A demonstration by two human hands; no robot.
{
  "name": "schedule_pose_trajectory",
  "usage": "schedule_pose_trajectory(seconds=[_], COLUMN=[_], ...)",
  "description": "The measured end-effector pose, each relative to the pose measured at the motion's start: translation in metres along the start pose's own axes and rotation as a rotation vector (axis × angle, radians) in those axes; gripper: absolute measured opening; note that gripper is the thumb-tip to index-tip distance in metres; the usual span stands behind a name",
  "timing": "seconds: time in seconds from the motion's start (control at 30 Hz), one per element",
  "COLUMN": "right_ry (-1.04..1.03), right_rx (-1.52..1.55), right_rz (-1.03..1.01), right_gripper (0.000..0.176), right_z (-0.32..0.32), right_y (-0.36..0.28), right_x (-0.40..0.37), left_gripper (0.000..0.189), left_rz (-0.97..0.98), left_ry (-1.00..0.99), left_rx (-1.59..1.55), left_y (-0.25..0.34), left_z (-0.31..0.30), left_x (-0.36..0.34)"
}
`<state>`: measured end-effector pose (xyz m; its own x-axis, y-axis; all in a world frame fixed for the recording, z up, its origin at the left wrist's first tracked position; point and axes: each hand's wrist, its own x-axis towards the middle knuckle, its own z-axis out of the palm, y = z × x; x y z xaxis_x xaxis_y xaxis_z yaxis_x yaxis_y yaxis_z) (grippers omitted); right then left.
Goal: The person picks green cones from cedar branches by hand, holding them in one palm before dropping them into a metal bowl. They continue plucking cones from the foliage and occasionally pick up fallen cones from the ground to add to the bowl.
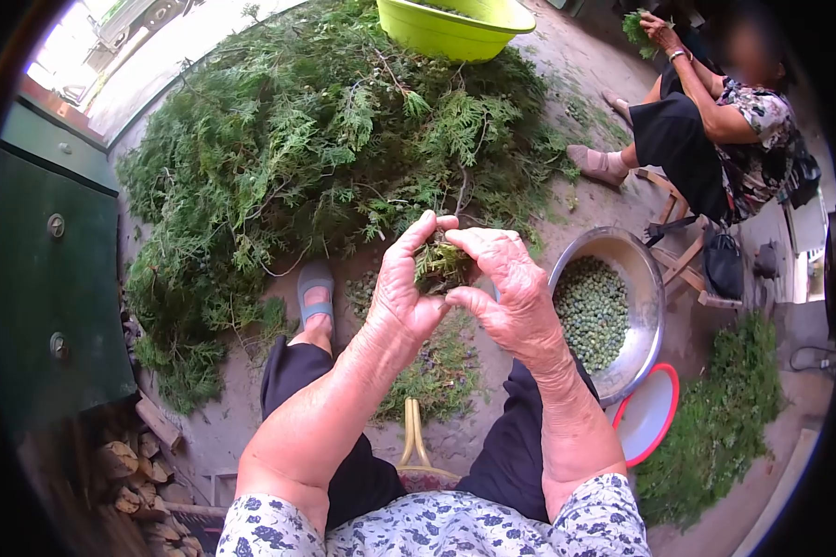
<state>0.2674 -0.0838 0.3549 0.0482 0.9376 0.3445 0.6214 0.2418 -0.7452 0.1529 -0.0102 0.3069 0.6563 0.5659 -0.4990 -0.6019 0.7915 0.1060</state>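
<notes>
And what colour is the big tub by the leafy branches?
The tub is bright yellow-green, seen best in the head view.

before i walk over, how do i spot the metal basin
Find the big heap of evergreen branches, then look right of the person's right hand. There sits the metal basin, holding small green berry-like cones. Its silver colour sets it apart from the red-rimmed basin and the lime-green tub.
</notes>
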Motion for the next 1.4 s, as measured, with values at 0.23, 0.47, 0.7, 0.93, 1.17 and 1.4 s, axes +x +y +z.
schedule_pose_trajectory(seconds=[0.23, 0.47, 0.7, 0.93, 1.17, 1.4], right_ry=[0.089, 0.425, -0.280, 0.308, 0.637, 0.563], right_rx=[0.001, 0.847, 0.622, 0.038, 1.455, 1.744], right_rz=[-0.063, 0.439, 0.077, 0.146, 0.589, 0.777], right_gripper=[0.033, 0.015, 0.013, 0.016, 0.038, 0.052], right_z=[0.005, 0.011, -0.047, -0.020, 0.045, 0.044], right_y=[0.013, 0.009, 0.018, 0.001, 0.035, -0.014], right_x=[-0.001, -0.003, -0.006, -0.002, -0.014, 0.005], left_gripper=[0.029, 0.031, 0.026, 0.031, 0.046, 0.057], left_rz=[-0.022, -0.039, -0.023, -0.011, 0.360, 0.798], left_ry=[0.019, -0.013, -0.073, -0.099, -0.116, -0.236], left_rx=[-0.063, -0.046, -0.071, -0.057, 0.140, 0.592], left_y=[-0.006, -0.006, -0.001, -0.006, -0.008, -0.018], left_z=[0.006, -0.002, 0.001, 0.008, 0.017, 0.030], left_x=[-0.005, -0.004, -0.009, -0.010, -0.013, -0.039])
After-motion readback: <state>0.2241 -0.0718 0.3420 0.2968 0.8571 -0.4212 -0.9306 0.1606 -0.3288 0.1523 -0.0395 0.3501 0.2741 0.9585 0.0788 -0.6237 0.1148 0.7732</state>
